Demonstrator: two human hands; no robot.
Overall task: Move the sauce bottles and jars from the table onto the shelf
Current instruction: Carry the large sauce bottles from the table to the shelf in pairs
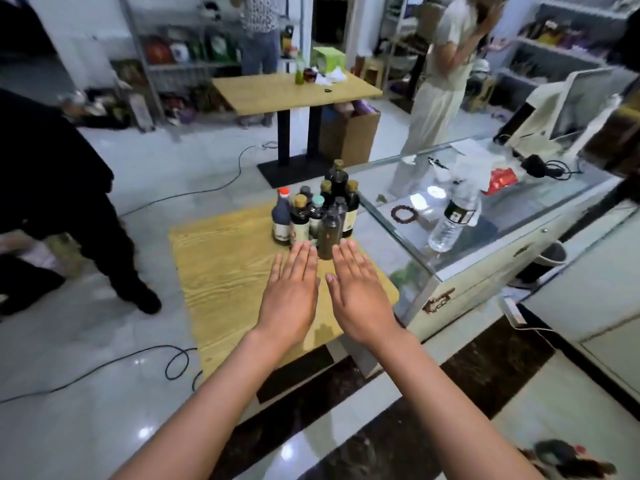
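Both hands extend forward over the wooden tabletop (221,282), palms down, fingers straight and together. The left hand (289,289) and the right hand (360,292) lie side by side with a narrow gap between them. Both are released and grasp nothing.

The sauce bottles (318,213) stand upright in a tight cluster at the far end of the tabletop, just beyond the fingertips. The cluster includes:
- a dark bottle with a red cap (281,216) at the left edge;
- a dark bottle with a gold cap (300,221) beside it;
- a bottle with a pale teal cap (316,216) near the centre;
- a clear bottle of greenish contents (328,237) at the front, seen between the fingertips of the two hands;
- taller dark bottles with gold caps (338,178) at the rear.

Whether the fingertips touch the front bottles cannot be determined.

A glass display counter (485,244) stands directly right of the tabletop. On its top lie a clear water bottle (453,216), a bead bracelet (403,213) and a red packet (500,181). A second wooden table (294,88) stands farther back. Metal shelving (187,67) with packaged goods lines the rear wall. A person in dark clothing (69,188) is at the left; a person in light clothing (440,91) stands behind the counter. Cables (173,362) run across the tiled floor.
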